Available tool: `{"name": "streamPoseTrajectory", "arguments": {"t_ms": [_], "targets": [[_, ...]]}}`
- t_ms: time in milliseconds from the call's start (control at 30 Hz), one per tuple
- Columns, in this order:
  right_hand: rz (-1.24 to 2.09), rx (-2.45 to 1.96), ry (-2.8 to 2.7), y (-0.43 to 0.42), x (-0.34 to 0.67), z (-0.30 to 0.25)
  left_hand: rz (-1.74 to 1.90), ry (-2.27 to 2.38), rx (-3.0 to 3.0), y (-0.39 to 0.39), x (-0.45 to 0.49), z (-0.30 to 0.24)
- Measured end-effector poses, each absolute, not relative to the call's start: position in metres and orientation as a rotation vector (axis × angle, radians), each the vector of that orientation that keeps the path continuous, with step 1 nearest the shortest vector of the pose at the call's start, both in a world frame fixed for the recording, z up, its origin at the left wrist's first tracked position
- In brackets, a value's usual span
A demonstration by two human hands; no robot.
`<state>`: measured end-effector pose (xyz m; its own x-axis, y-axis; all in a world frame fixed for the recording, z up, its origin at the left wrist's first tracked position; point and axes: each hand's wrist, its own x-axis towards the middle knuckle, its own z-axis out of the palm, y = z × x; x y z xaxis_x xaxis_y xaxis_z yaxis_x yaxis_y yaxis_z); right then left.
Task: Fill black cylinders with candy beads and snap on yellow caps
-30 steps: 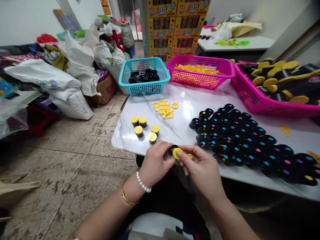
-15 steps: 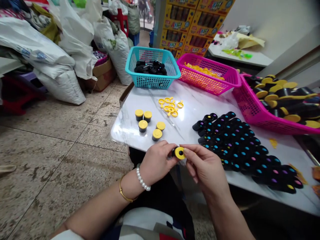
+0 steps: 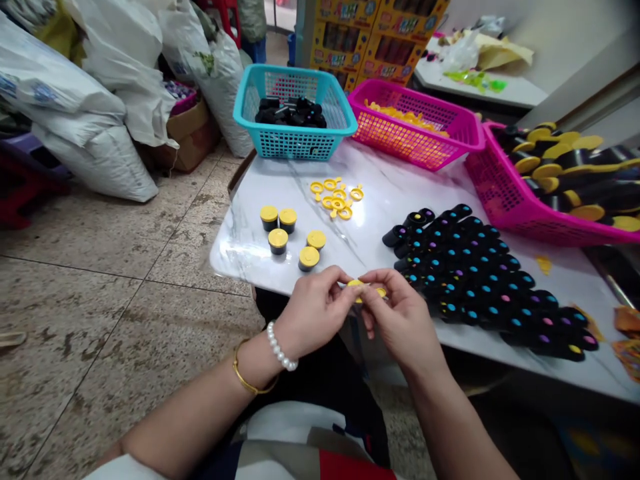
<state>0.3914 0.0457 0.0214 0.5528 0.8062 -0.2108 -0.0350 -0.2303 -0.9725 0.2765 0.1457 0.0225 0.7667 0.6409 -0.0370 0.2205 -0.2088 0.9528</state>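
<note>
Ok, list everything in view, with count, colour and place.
Table: one, white, centre
Mesh basket: one, turquoise, table's far edge
Other baskets: two, pink, rightward
Capped pieces: five, yellow-topped black, table's left
Rings: several, yellow, beyond those
Dotted pieces: dozens, black, table's right
Cartons: several, yellow, behind baskets
Sacks: several, whitish, floor left
Back table: one, white, upper right
Held piece: one, yellow, between hands
Left hand: one, bare, holding it
Right hand: one, bare, likewise

Yellow held disc (image 3: 355, 283), grey-veined white desk (image 3: 250, 263), blue, purple and pink dots (image 3: 471, 294) speckling black cylinders (image 3: 493, 287)
</note>
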Motion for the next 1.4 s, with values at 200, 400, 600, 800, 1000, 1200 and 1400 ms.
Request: {"name": "streamPoseTrajectory", "arguments": {"t_ms": [200, 400, 600, 800, 1000, 1200, 1400], "targets": [[0.935, -1.561, -0.597, 0.051, 0.39, 0.023, 0.439, 0.682, 1.817, 0.145, 0.279, 0.019], [0.775, -1.465, -0.541, 0.045, 0.382, 0.017, 0.689, 0.536, 2.112, 0.131, 0.269, 0.005], [0.808, -1.403, -0.572, 0.04, 0.386, 0.017, 0.586, 0.588, 2.245, 0.133, 0.268, 0.011], [1.051, -1.646, -0.896, 0.053, 0.403, 0.025, 0.496, 0.551, 2.241, 0.143, 0.272, 0.014], [0.897, -1.773, -0.903, 0.046, 0.398, 0.02, 0.508, 0.644, 2.149, 0.135, 0.271, 0.007], [0.868, -1.741, -0.756, 0.081, 0.397, 0.014, 0.554, 0.785, 1.733, 0.143, 0.255, 0.007], [0.712, -1.769, -0.771, 0.114, 0.399, 0.016, 0.53, 0.851, 1.705, 0.159, 0.253, 0.014]]}}
